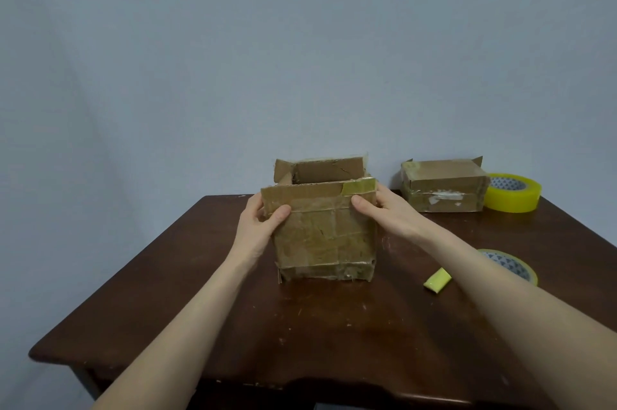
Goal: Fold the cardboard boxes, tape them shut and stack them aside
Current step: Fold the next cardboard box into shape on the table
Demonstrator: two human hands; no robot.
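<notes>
Centrally on the dark wooden table (300,326) stands an upright cardboard box (324,236), its top flaps open and its near face patched with old tape. Both hands clasp it at the upper corners: the left hand (258,226) grips the left edge with the thumb pressed on the near face, and the right hand (384,212) grips the right edge the same way, thumb across the front. Far right sits a second, flatter cardboard box (444,187), closed and taped. Just right of it, touching, lies a yellow tape roll (512,192). Nearer, at the right edge, another tape roll (514,264) is partly hidden by the right forearm, with a small yellow-green piece (437,280) beside it
</notes>
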